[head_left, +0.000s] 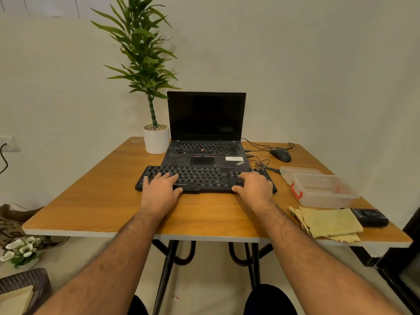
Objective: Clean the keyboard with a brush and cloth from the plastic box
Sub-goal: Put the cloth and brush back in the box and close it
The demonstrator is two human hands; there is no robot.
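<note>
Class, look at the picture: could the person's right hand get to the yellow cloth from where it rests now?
Probably yes. The right hand rests on the keyboard, and the yellow cloth lies uncovered on the table by the right forearm, near the front edge. Nothing stands between them.

Black keyboard (205,179) flat before laptop (205,142)

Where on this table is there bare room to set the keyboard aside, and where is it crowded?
Bare wood lies left of the keyboard, out to the table edge in front of the white plant pot, and along the near edge between the forearms. The right side is crowded: mouse and cables, plastic box, yellow cloth, a small black object.
</note>
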